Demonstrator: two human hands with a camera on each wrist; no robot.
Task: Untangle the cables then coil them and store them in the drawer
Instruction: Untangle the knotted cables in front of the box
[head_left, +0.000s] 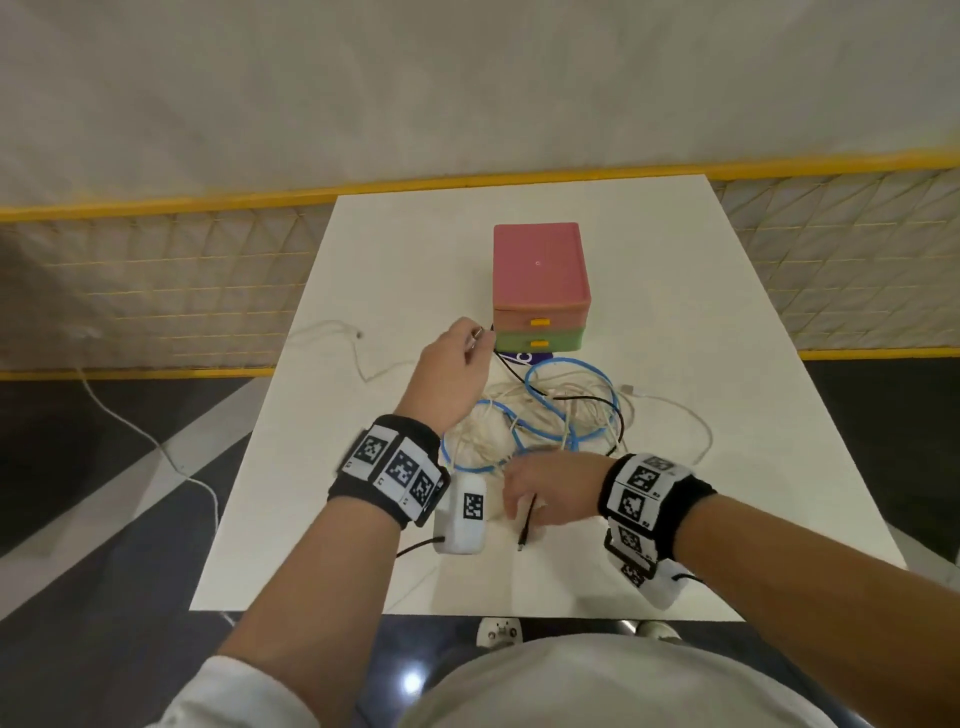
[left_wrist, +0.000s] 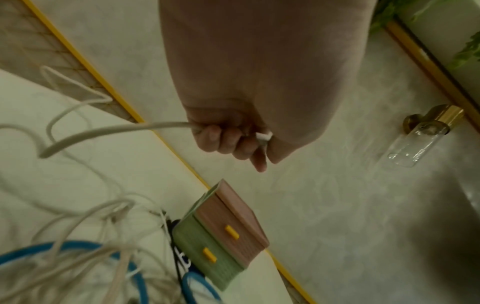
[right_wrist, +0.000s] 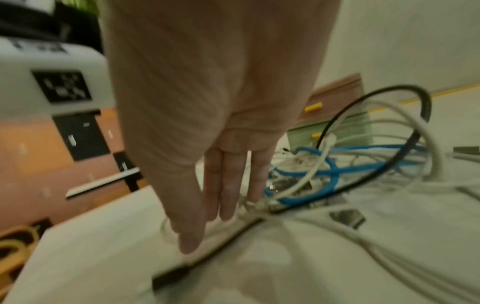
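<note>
A tangle of white, blue and black cables (head_left: 550, 415) lies mid-table, just in front of a small drawer unit (head_left: 540, 291) with a pink top drawer and a green bottom one, both closed. My left hand (head_left: 475, 338) is raised beside the unit's left side, its fingers curled round a white cable (left_wrist: 116, 131) near its plug end (left_wrist: 263, 136). My right hand (head_left: 519, 499) lies at the tangle's near edge, and its straight fingers (right_wrist: 223, 185) press down on white strands. A blue cable (right_wrist: 324, 170) loops through the heap. A black cable end (head_left: 523, 540) sticks out under the right hand.
One white cable (head_left: 156, 447) runs off the table's left edge down to the floor. A dark card (head_left: 530, 357) lies in front of the drawer unit. A yellow-railed mesh fence (head_left: 156, 291) stands behind the white table (head_left: 727, 364).
</note>
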